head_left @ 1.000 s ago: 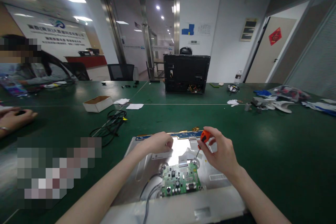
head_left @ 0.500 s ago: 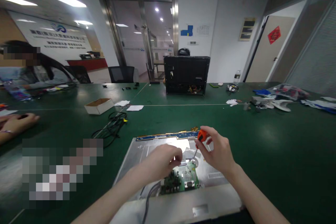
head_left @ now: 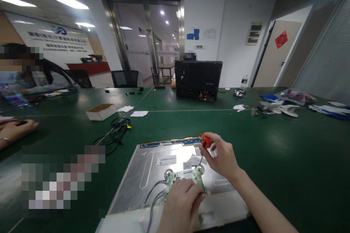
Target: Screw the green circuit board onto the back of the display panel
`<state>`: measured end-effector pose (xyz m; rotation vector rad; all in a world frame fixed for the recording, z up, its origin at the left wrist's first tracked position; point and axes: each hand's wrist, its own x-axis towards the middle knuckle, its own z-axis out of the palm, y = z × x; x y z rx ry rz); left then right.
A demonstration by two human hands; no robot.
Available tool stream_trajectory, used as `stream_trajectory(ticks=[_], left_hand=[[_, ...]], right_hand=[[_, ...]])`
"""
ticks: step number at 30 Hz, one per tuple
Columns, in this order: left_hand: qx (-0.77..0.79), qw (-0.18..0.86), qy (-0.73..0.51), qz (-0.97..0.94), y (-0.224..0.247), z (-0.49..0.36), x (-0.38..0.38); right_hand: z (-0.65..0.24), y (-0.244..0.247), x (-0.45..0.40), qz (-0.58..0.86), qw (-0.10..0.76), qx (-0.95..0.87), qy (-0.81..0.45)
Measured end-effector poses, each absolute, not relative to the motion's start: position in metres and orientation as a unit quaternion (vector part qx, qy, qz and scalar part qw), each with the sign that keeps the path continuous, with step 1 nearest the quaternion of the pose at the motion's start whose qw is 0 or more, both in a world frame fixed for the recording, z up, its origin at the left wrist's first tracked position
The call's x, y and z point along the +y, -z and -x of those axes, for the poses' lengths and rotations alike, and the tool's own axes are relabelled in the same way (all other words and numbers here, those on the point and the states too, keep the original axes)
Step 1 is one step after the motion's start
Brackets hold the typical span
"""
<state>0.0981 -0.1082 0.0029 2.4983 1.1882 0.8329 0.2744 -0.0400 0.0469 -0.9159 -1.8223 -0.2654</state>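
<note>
My right hand (head_left: pixel 220 154) pinches an orange and black screwdriver (head_left: pixel 206 142). Its thin shaft slants down to a round metal mount at the upper right corner of a green circuit board (head_left: pixel 175 178). My left hand (head_left: pixel 184 198) lies over the lower part of that board, fingers curled and close together, gripping it near its right edge; the hand hides much of the board. Beneath is a flat silver metal panel (head_left: pixel 131 185) with a narrow blue board strip (head_left: pixel 169 143) along its far edge. Grey cables (head_left: pixel 153 204) run from the board's left side.
Black cables (head_left: pixel 117 134) and a white open box (head_left: pixel 101 112) lie ahead to the left. A black monitor casing (head_left: pixel 198 80) stands across the green table. Small parts and a plastic bag (head_left: pixel 295 96) are at the far right. Another person's hand (head_left: pixel 19 131) rests at left.
My left hand has moved from the board's upper left down onto its lower part, uncovering more of the panel. My right hand keeps the screwdriver at the same mount.
</note>
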Motion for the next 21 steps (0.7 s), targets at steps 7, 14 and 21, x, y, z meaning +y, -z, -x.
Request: stream_trajectory(ticks=[7,14,21], left_hand=[[0.428,0.059,-0.305,-0.849,0.013,-0.117,-0.100],[0.457,0.079,-0.290,-0.837,0.017,-0.121,-0.102],[0.434,0.096,-0.300,-0.844,0.014,-0.114,-0.106]], right_hand=[[-0.277,-0.043,-0.039,0.387,0.506,-0.763,0.109],[-0.276,-0.041,-0.039,0.386,0.502,-0.766,0.110],[-0.280,-0.046,-0.041,0.391,0.512,-0.757,0.107]])
